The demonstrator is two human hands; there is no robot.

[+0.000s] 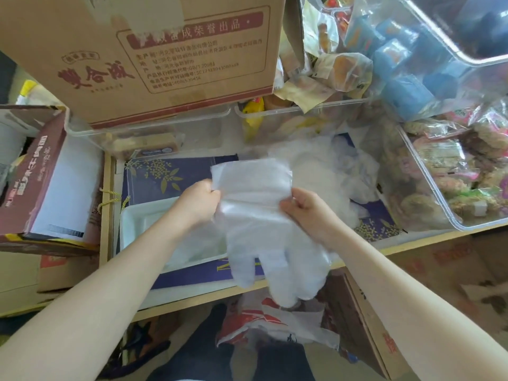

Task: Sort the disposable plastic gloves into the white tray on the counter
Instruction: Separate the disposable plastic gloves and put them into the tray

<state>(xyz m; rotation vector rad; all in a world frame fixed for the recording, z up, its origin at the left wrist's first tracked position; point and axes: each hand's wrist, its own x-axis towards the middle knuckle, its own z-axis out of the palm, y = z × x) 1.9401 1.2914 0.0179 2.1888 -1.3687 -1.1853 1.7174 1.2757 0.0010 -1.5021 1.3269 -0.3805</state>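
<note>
A clear disposable plastic glove [255, 215] hangs between both hands, cuff up and fingers down past the counter's front edge. My left hand [199, 200] pinches its left side and my right hand [305, 207] pinches its right side. The white tray [143, 215] lies on the counter below my left forearm, with clear plastic lying in it. A loose heap of more clear gloves [324, 166] rests on the counter behind and to the right of the held glove.
A large cardboard box [154, 50] stands on clear bins [165, 133] at the back. Clear bins of wrapped snacks [453, 182] crowd the right. A dark red box [35, 182] sits at left. Bags and cartons lie on the floor below the counter edge [192, 301].
</note>
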